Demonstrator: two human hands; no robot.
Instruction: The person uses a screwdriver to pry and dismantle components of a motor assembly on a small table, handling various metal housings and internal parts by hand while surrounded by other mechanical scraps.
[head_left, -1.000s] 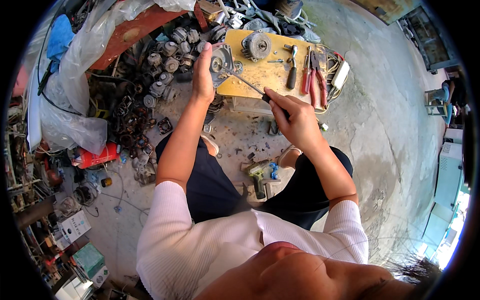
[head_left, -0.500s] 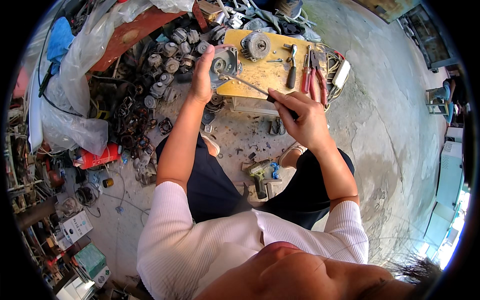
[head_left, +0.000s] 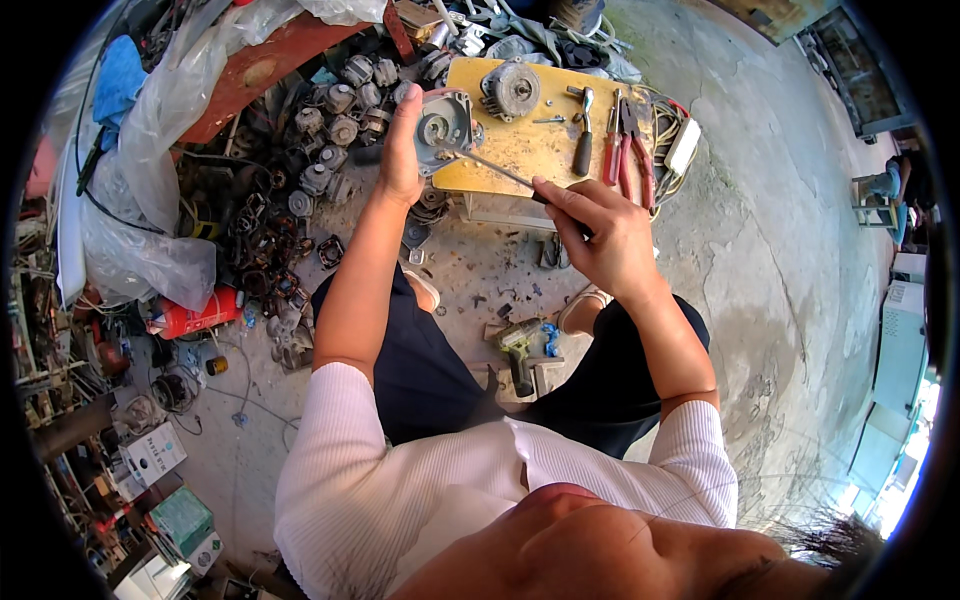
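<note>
My left hand [head_left: 402,155] grips a grey metal motor end cover [head_left: 447,118] at its left edge, tilted up over the left end of a yellow-topped bench [head_left: 548,165]. In my right hand [head_left: 603,235] is a screwdriver [head_left: 497,170]; my fingers wrap its dark handle. Its long shaft points up and left, with the tip at the lower part of the cover's inner face. Whether the tip touches the metal I cannot tell. Behind the cover, a round motor part [head_left: 512,92] with a finned rim lies on the bench.
On the bench lie a ratchet wrench [head_left: 584,135], a small bolt [head_left: 549,121], a red-handled screwdriver [head_left: 612,140] and red-handled pliers [head_left: 628,150]. A power strip [head_left: 683,148] with coiled cable hangs at the right edge. Several old motors [head_left: 340,130] are heaped left; a cordless drill [head_left: 517,355] sits between my feet.
The cover has turned slightly in my left hand, so more of its inner face shows. My right hand and the screwdriver have barely shifted.
</note>
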